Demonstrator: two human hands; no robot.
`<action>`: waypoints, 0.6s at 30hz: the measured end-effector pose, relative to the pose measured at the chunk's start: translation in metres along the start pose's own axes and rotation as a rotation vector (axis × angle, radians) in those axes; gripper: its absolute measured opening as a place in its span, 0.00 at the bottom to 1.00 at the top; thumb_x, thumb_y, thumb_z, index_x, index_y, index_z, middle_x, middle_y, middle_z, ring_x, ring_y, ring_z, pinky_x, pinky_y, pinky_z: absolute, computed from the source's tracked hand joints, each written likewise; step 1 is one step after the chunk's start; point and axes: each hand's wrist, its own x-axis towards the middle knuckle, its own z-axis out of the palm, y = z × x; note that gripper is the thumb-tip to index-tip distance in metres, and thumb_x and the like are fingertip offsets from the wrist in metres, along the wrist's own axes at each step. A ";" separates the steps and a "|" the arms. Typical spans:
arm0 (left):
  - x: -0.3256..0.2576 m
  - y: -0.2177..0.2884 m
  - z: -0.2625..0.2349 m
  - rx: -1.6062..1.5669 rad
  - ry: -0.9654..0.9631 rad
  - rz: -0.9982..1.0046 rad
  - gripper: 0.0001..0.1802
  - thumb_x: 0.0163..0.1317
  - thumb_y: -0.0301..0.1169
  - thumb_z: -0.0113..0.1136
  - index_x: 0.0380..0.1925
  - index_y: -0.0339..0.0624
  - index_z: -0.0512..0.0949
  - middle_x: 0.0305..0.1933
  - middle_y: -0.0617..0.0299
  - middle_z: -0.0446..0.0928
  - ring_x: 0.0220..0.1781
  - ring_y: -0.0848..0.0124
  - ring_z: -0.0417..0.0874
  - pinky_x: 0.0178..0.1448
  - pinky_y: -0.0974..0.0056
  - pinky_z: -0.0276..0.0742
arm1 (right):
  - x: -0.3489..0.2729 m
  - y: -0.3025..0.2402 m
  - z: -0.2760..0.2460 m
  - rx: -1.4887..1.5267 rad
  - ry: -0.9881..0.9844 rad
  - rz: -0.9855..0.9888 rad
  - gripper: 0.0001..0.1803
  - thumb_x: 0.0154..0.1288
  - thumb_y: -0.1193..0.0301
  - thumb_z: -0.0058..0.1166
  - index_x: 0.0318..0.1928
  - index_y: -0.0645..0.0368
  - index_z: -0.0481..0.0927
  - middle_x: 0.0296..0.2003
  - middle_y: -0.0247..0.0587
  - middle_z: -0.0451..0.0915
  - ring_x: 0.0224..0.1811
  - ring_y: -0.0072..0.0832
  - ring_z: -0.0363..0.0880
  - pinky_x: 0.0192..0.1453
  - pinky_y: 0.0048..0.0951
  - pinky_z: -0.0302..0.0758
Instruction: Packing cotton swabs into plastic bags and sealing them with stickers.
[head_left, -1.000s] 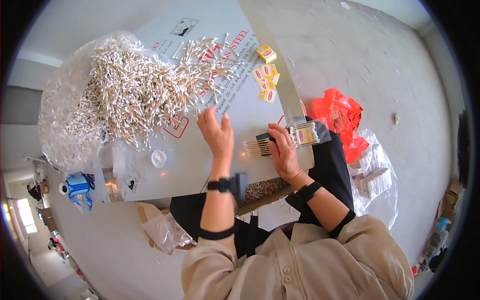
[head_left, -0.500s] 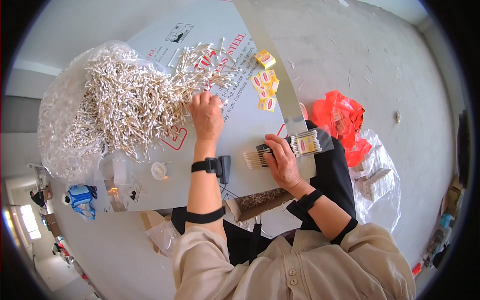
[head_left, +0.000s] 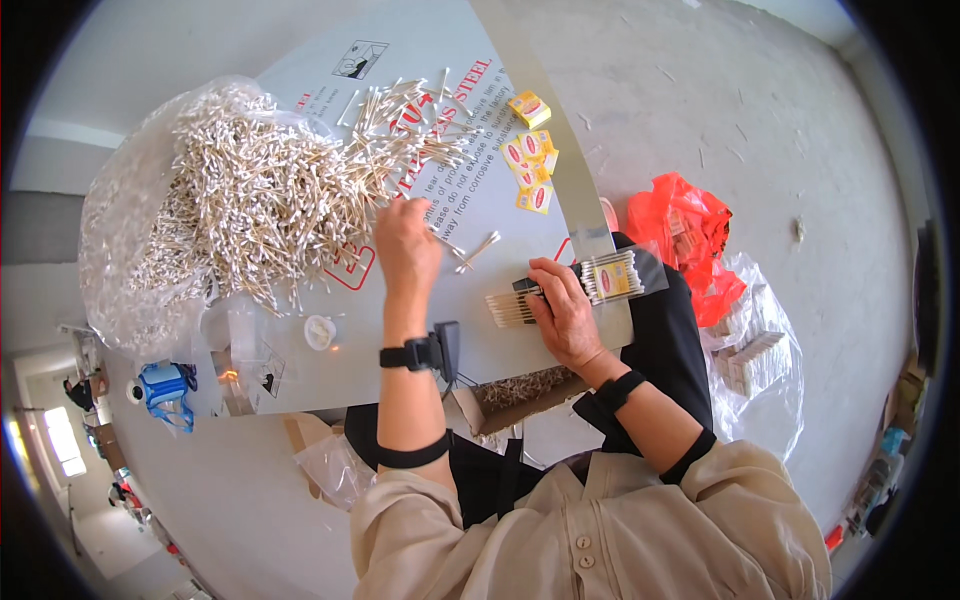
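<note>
A big heap of cotton swabs (head_left: 265,190) spills from a clear plastic bag (head_left: 105,270) on the table's left. My left hand (head_left: 408,245) is at the heap's right edge, its fingers curled together; what they hold, if anything, is hidden. Beside it a few loose swabs (head_left: 478,252) lie on the sheet-covered table. My right hand (head_left: 567,315) grips a clear pack of cotton swabs (head_left: 612,278) with a yellow label, at the table's right edge. A row of swab sticks (head_left: 508,310) sticks out left of that hand, and a black piece partly shows beneath it.
Small yellow cards (head_left: 530,165) and a yellow box (head_left: 530,108) lie beyond my right hand. A white round tub (head_left: 320,333) stands at the near left. Below the near edge is a cardboard box (head_left: 525,392) of swabs. Red (head_left: 675,230) and clear bags (head_left: 760,355) lie at right.
My left hand has moved slightly nearer to me, and a few swabs now lie loose to its right. My right hand stays on the pack.
</note>
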 end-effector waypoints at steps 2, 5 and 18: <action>0.005 -0.011 -0.006 0.052 -0.009 0.025 0.15 0.47 0.18 0.61 0.37 0.44 0.79 0.37 0.58 0.76 0.47 0.57 0.74 0.52 0.52 0.69 | 0.000 0.002 0.000 0.004 0.002 -0.002 0.19 0.59 0.79 0.55 0.52 0.66 0.71 0.54 0.53 0.72 0.54 0.51 0.72 0.57 0.41 0.73; 0.009 -0.016 -0.010 0.094 -0.075 0.015 0.12 0.47 0.19 0.61 0.34 0.46 0.80 0.38 0.61 0.75 0.50 0.59 0.72 0.54 0.52 0.67 | 0.000 0.001 -0.001 -0.001 0.003 0.010 0.19 0.59 0.79 0.56 0.52 0.66 0.71 0.53 0.52 0.72 0.54 0.50 0.72 0.57 0.41 0.73; -0.006 0.011 -0.009 -0.081 -0.162 0.084 0.08 0.47 0.17 0.60 0.28 0.40 0.75 0.37 0.59 0.76 0.44 0.57 0.75 0.46 0.55 0.72 | 0.001 0.002 0.001 -0.011 0.022 -0.005 0.18 0.59 0.79 0.56 0.50 0.66 0.71 0.52 0.50 0.72 0.53 0.49 0.72 0.57 0.41 0.72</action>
